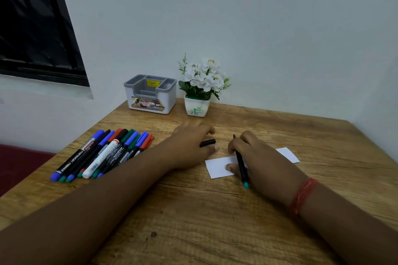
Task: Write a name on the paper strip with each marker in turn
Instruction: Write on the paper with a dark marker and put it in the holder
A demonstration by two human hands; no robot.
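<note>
A white paper strip lies on the wooden table, partly hidden under my right hand. That hand grips a black marker with a green end, its tip pointing away from me. My left hand rests just left of the strip and holds a black marker cap between its fingers. A row of several markers in blue, green, red and black lies at the table's left side.
A grey and white desk organiser stands at the back edge. Beside it is a small white pot of white flowers. The table's left edge runs close to the markers, with a dark red seat beyond it.
</note>
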